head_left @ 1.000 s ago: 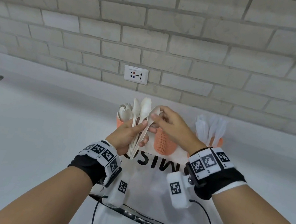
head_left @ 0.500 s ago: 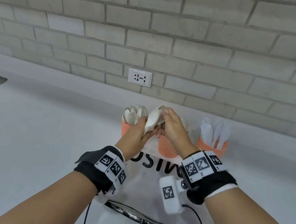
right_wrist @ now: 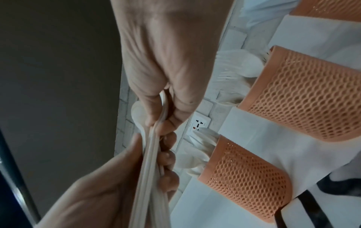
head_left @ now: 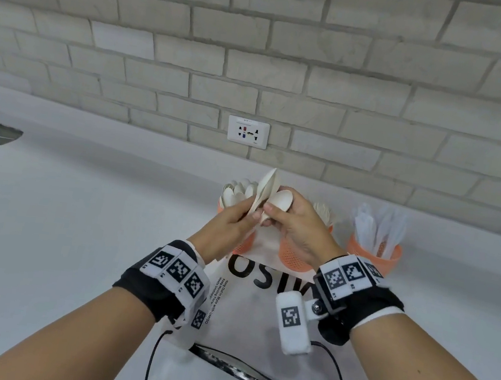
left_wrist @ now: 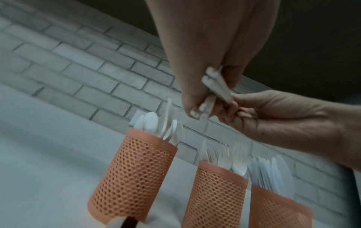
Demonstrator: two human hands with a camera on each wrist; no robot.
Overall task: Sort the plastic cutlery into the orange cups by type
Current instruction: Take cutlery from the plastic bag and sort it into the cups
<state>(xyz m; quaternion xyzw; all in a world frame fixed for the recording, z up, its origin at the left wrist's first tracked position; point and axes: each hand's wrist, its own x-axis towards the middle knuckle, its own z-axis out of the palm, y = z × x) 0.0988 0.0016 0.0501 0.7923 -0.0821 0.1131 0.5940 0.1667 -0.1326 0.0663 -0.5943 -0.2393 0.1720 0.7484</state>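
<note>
**Spoons bunched over the left cup**

Spoons (head_left: 263, 191), a thin white bundle, stand above the spoon cup (left_wrist: 132, 177). The left hand (head_left: 228, 228) wraps their handles; the right hand's (head_left: 298, 225) fingers pinch one bowl (head_left: 281, 201). They look light, stiff and slick, likely to fan or slip. Holding low on the handles seems steadiest. The fork cup (left_wrist: 215, 197) and knife cup (head_left: 374, 254) stand alongside.

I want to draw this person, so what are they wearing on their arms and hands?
Both hands, left hand and right hand, are bare, with no sleeves. Each wrist wears a black fabric wristband ringed with white square tags printed in black patterns. A white box with another tag hangs under the right wrist, trailing a thin black cable.
</note>
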